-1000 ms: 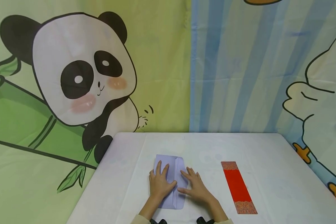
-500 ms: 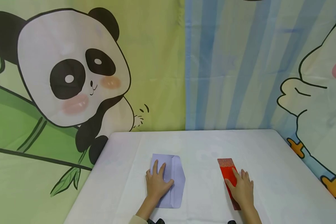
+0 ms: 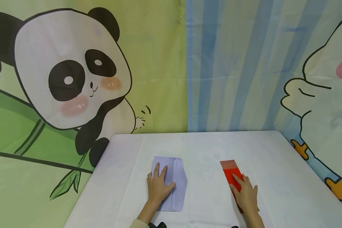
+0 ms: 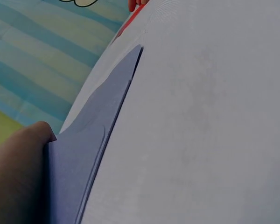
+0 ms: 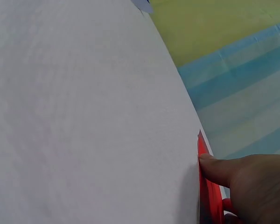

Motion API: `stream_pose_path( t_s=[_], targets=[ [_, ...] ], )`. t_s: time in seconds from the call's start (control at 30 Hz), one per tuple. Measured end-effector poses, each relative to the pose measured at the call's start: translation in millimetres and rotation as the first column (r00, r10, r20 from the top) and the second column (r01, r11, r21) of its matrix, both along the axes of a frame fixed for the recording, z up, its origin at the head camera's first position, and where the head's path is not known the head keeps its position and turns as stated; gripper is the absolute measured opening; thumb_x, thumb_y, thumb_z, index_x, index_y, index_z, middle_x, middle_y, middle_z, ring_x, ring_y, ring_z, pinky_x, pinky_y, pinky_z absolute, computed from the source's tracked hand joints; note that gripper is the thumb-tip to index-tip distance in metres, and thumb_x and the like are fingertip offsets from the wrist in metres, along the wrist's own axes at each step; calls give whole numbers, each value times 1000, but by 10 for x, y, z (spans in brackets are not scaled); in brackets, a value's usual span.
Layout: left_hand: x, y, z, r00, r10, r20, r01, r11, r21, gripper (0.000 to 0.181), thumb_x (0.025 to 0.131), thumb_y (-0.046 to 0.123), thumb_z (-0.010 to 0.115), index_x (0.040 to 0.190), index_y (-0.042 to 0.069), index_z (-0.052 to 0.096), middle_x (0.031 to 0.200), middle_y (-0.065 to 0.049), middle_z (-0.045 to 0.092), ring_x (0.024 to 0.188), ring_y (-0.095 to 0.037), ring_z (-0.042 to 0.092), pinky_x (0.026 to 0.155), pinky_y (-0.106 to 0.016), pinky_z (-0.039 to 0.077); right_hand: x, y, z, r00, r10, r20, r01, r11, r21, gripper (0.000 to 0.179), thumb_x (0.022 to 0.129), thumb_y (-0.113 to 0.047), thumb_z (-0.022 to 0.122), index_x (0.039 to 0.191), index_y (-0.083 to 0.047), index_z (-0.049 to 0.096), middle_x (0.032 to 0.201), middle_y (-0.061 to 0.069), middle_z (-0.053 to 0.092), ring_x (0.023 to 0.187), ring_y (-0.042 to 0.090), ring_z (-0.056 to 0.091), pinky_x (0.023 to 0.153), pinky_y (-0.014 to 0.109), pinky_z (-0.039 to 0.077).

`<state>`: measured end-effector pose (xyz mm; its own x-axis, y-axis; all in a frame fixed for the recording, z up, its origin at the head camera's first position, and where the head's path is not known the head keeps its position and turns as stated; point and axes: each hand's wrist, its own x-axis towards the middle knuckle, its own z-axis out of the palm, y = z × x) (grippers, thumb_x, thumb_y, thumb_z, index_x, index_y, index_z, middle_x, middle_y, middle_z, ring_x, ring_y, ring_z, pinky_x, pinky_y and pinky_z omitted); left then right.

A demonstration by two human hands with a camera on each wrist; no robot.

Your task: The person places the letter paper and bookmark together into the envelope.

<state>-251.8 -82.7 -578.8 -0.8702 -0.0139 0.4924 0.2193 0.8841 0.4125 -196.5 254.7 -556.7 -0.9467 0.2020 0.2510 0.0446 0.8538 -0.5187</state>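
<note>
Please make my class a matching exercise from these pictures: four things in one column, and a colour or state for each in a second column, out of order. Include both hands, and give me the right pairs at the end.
Column 1
1. left hand
2. strip
3. right hand
4. envelope

Column 2
A. pale purple, with its flap unfolded
B. fingers spread, resting on the envelope
C. gripping the strip
D. red, speckled at its far end

Right pairs: 1-B, 2-D, 3-C, 4-A
</note>
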Motion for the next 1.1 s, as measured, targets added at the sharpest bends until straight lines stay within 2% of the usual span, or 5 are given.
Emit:
stream_pose_path(
  t_s=[0.3,0.7,0.8,0.9,1.1],
  targets=[
    [7,3,5,1000,-12,-14,12,1000,19,70,58,42,69,124,19,60,142,-13,37,101,-42,39,84,-51,32,-41,-33,-14,984,-49,-174,42,998,-44,50,70,-9,77,116,2,61,121,35,47,99,52,45,81,59,35],
    [27,3,13,1000,-6,-17,6,1000,12,69,58,43,68,123,19,60,142,-14,38,99,-42,40,82,-50,33,-18,16,178,990,-58,129,89,966,-244,40,78,-10,70,116,-1,62,121,33,50,111,51,42,88,58,35],
    [33,1,14,1000,-7,-25,7,1000,11,69,58,44,69,122,18,61,141,-14,38,99,-43,40,82,-50,33,3,6,265,975,34,218,52,926,-373,34,82,-11,67,115,-4,64,125,32,48,109,47,46,84,54,40],
    [36,-3,19,999,-8,-31,8,1000,12,69,59,44,69,122,18,61,141,-14,38,99,-42,40,82,-50,33,10,-55,351,953,142,268,24,846,-532,29,85,-10,63,113,-5,65,124,28,49,101,37,51,77,45,46],
    [37,-10,20,999,-10,-31,11,1000,15,69,59,43,69,122,18,60,141,-14,38,99,-41,40,83,-50,32,-34,-282,461,943,216,254,25,713,-701,30,90,-14,56,118,-8,64,132,26,45,110,34,49,82,41,47]
  ],
)
